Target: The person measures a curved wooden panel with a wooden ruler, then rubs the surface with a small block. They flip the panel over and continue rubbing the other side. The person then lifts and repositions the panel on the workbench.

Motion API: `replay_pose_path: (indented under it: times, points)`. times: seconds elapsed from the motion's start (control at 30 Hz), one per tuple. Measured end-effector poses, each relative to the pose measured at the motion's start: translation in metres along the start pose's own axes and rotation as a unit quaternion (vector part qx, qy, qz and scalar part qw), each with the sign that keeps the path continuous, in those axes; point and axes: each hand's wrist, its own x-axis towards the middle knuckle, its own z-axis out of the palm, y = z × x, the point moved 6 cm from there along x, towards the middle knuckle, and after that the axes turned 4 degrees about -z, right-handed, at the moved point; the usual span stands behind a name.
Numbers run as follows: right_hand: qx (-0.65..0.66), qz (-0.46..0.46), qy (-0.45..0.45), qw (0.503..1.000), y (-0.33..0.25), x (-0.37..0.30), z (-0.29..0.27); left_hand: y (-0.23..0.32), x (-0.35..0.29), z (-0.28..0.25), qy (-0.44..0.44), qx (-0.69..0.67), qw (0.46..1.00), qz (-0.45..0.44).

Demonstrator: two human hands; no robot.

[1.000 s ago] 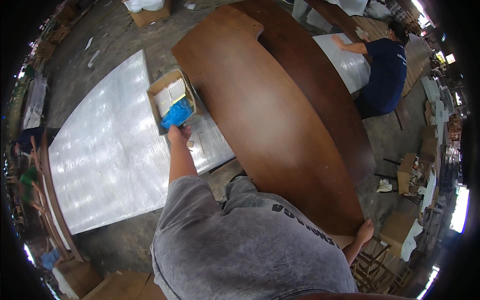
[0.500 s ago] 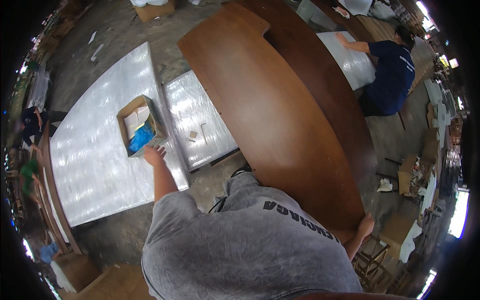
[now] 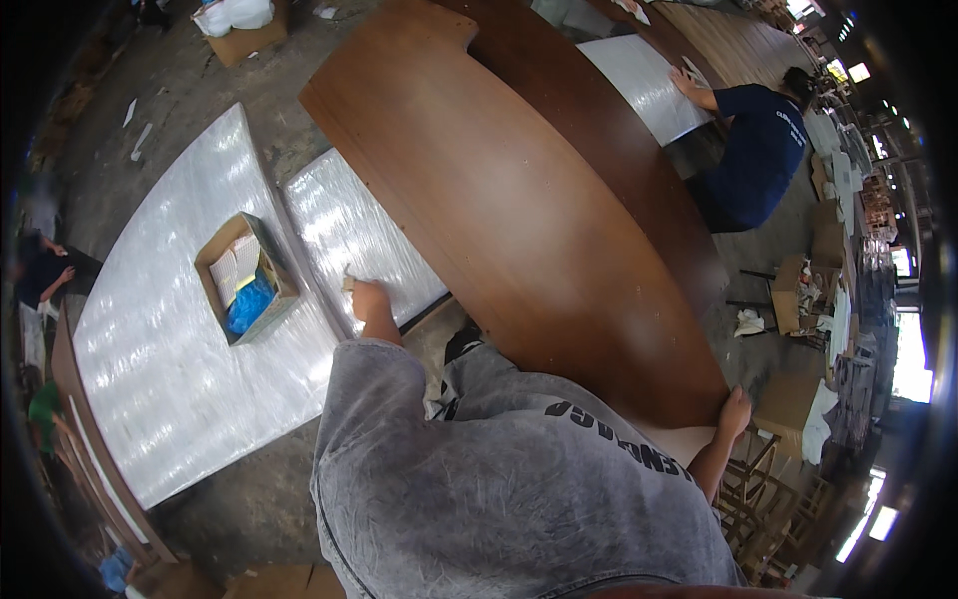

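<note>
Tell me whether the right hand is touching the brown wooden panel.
Touching. The head view shows the right hand gripping the near corner of the brown wooden panel, fingers on its edge.

where things lie

a long curved panel [image 3: 519,200] runs from near right to far middle. left of it lie two wrapped sheets [image 3: 170,369] on the floor [image 3: 249,499], the smaller one [image 3: 364,235] between. an open box [image 3: 244,278] sits on the larger sheet. the left hand [image 3: 367,298] rests on the smaller sheet; the right hand [image 3: 735,411] is at the panel's near end. another person [image 3: 753,150] is beyond the panel, far right.
</note>
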Motion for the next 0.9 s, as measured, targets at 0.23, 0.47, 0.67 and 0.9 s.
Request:
replay_pose_path:
  times: [0.23, 0.47, 0.67, 0.9]
  points:
    - [-0.043, 0.027, 0.006, 0.999, -0.001, -0.019, -0.001, -0.006, -0.034, -0.003, 0.067, -0.069, 0.994, 0.051]
    - [-0.029, 0.035, -0.009, 0.999, 0.006, -0.053, 0.006, 0.077, -0.059, 0.105, -0.326, -0.516, 0.782, 0.124]
    - [-0.077, 0.048, 0.039, 0.995, -0.014, -0.079, -0.035, 0.091, -0.037, 0.109, -0.302, -0.596, 0.743, -0.032]
    - [-0.059, 0.069, 0.086, 0.992, -0.052, -0.147, -0.047, 0.076, -0.037, 0.018, -0.273, -0.539, 0.797, -0.016]
